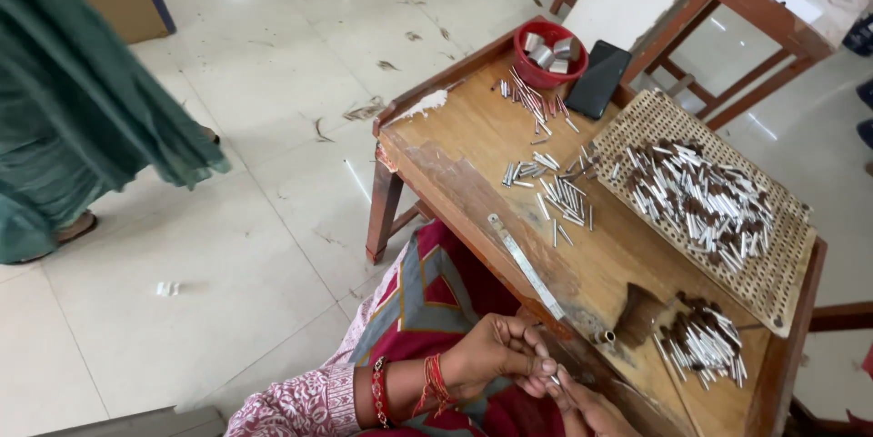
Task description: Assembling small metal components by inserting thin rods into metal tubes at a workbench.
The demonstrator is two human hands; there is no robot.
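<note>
Left hand (496,351) and right hand (591,410) pinched together on a small white tube (553,380) at the wooden table's (473,141) near edge; long axis too hidden to tell. Beyond: red bowl (549,53) of silvery caps, black phone (597,79), woven tray (637,123) heaped with white tubes.

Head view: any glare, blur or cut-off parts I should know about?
Head view: glare spots on the tiled floor; wooden table evenly lit; small white tubes on the woven tray fairly sharp; left hand in frame, right hand cut by the bottom edge.
</note>
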